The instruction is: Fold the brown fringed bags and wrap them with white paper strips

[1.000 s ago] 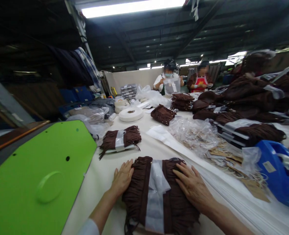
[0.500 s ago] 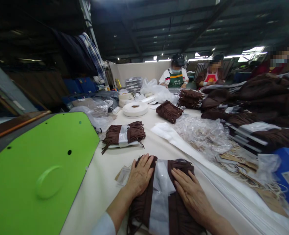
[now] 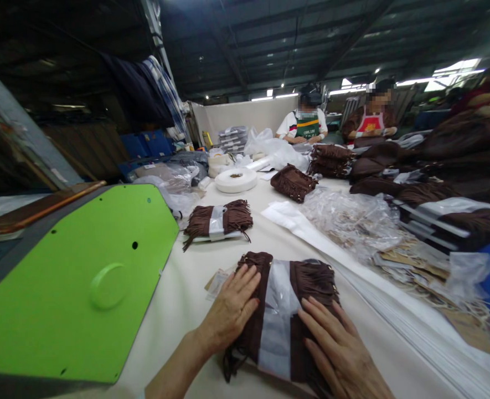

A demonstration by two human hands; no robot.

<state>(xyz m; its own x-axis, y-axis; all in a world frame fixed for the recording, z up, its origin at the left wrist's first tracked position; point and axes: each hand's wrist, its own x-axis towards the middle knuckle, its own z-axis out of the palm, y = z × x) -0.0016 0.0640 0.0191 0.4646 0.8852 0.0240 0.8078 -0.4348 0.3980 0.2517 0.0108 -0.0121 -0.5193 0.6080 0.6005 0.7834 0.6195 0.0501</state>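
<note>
In front of me on the pale table lies a dark brown fringed bag [image 3: 257, 332], wrapped across its middle by a shiny grey-white plastic strip [image 3: 276, 316]. My left hand [image 3: 232, 307] rests flat on the bag's left side, fingers outstretched. On the right side lies my right hand [image 3: 336, 338], fingers spread over the fringe. Small tags [image 3: 216, 284] stick out beside the bag's upper left. Just beyond is a second brown fringed bundle [image 3: 230, 218] with a similar light band [image 3: 217, 223].
A green machine panel [image 3: 78, 277] fills the left. A white tape roll [image 3: 235, 180] and another brown fringed piece [image 3: 293, 183] lie farther back. To the right are white sheeting [image 3: 331, 249], clear plastic bags [image 3: 352, 219], tags with cords [image 3: 431, 277] and brown piles [image 3: 460, 149]. Co-workers [image 3: 307, 124] sit behind.
Both hands have slid toward me over the bag, uncovering more of its far edge. The view has shifted, so the surroundings appear moved to the right.
</note>
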